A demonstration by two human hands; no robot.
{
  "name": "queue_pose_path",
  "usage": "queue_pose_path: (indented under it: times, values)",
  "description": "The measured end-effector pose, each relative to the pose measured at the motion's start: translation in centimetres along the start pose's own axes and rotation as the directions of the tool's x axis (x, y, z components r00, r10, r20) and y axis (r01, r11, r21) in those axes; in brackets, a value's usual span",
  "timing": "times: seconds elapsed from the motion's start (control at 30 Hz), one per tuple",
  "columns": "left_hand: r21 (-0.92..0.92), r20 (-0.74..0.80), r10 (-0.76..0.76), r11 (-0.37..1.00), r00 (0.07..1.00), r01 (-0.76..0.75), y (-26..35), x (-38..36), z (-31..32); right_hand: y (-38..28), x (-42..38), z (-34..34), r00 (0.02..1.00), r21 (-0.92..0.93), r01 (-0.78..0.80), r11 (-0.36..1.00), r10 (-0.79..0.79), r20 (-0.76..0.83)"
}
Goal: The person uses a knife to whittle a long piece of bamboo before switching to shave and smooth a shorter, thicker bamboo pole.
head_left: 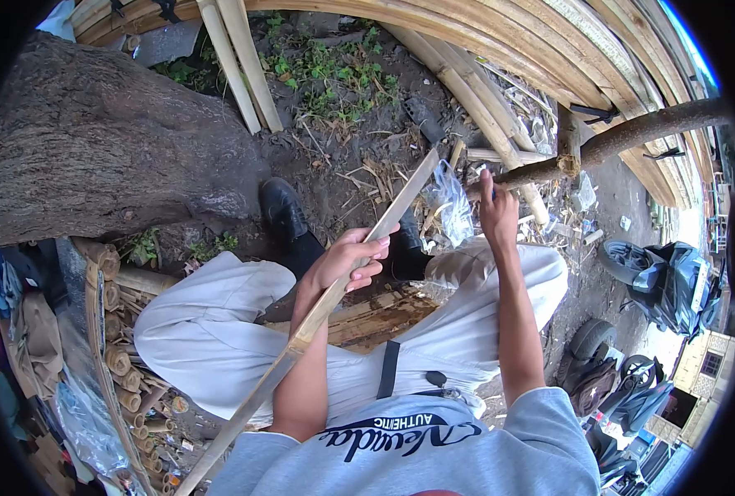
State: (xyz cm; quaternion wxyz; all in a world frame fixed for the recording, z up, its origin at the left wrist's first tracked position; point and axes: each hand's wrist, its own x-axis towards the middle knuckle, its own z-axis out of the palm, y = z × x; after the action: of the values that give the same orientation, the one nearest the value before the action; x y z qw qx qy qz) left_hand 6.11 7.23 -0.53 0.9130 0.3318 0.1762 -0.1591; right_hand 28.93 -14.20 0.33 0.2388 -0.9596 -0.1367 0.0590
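A long split bamboo strip (pixel 318 316) slants from the lower left up to a point above my knees. My left hand (pixel 353 260) is wrapped round its upper part, fingers closed on it. On the right, my right hand (pixel 498 211) is raised above my knee near a thick branch (pixel 541 172), its thumb or a finger pointing up and the other fingers curled. Something small and dark shows at that hand, too small to make out. The strip does not touch my right hand. Between them lies a clear plastic bag (pixel 453 207).
A large tree trunk (pixel 111 140) fills the upper left. Stacked bamboo strips (pixel 541 50) curve across the top right. Cut bamboo poles (pixel 124 364) lie at the lower left. Motorcycles (pixel 665 285) stand at the right. Wood chips litter the soil by my shoes (pixel 283 208).
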Motion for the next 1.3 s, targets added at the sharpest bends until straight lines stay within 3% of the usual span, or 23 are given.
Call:
queue_pose_path:
  times: [0.03, 0.07, 0.13, 0.2, 0.37, 0.77, 0.87, 0.93, 1.0, 1.07, 1.1, 1.13, 1.2, 1.3]
  values:
    - [-0.047, 0.033, -0.010, 0.999, 0.999, 0.012, 0.1, 0.0, 0.0, -0.9, -1.6, 0.6, 0.995, 0.051, 0.103, 0.993, -0.103, 0.000]
    - [-0.050, 0.039, -0.006, 0.999, 0.999, 0.008, 0.0, 0.1, 0.0, -2.6, -3.5, 0.4, 0.978, 0.013, 0.182, 0.983, -0.182, 0.097]
    - [-0.075, 0.046, -0.050, 0.996, 0.998, 0.053, -0.3, 0.2, -0.1, -4.2, -6.7, 1.6, 0.868, 0.015, 0.485, 0.874, -0.483, 0.118]
    - [-0.076, 0.048, -0.048, 0.996, 0.998, 0.051, -0.5, -0.1, 0.0, -6.4, -8.8, 1.6, 0.767, -0.005, 0.635, 0.773, -0.629, 0.123]
    - [-0.136, 0.091, -0.005, 0.990, 0.996, 0.018, -0.3, -1.3, 0.3, -6.8, -8.3, 1.9, 0.739, 0.000, 0.664, 0.748, -0.657, 0.151]
    - [-0.016, 0.040, -0.042, 0.999, 0.998, 0.042, -1.0, -0.6, 0.0, -5.7, -7.7, 2.8, 0.711, -0.032, 0.692, 0.721, -0.674, 0.201]
    - [-0.013, 0.031, -0.048, 0.999, 0.998, 0.049, -1.2, -0.6, -0.2, -3.7, -5.5, 3.4, 0.749, -0.061, 0.648, 0.759, -0.621, 0.228]
    - [-0.015, -0.004, -0.005, 1.000, 1.000, 0.005, -1.0, -1.0, -0.4, -0.8, -0.3, 3.5, 0.943, -0.131, 0.315, 0.940, -0.295, 0.154]
    - [0.026, -0.008, -0.021, 0.999, 1.000, 0.022, -0.6, -1.0, -0.5, 5.3, 5.1, 3.8, 0.995, -0.282, 0.077, 0.956, -0.056, 0.079]
    - [-0.025, 0.036, 0.032, 0.999, 0.999, -0.031, 0.3, -1.4, -0.2, 3.7, 3.9, 1.4, 0.996, -0.094, 0.031, 0.995, -0.038, -0.077]
    - [-0.032, 0.026, 0.032, 0.999, 0.999, -0.031, 0.1, -1.3, -0.5, 3.4, 3.6, 1.5, 0.997, -0.058, -0.013, 0.998, 0.009, -0.072]
    - [-0.062, 0.046, 0.030, 0.998, 0.999, -0.027, 0.0, -1.0, -0.9, 3.2, 2.6, 1.8, 0.998, -0.061, -0.012, 0.998, 0.008, -0.062]
    - [-0.088, 0.071, 0.030, 0.996, 0.997, -0.023, -0.2, -0.4, -0.9, -0.4, -1.2, 1.7, 0.982, 0.065, 0.185, 0.981, -0.187, 0.028]
    - [-0.032, -0.005, -0.002, 0.999, 1.000, 0.001, -0.5, 0.0, -0.7, -2.6, -5.3, 3.3, 0.856, 0.088, 0.499, 0.862, -0.507, 0.106]
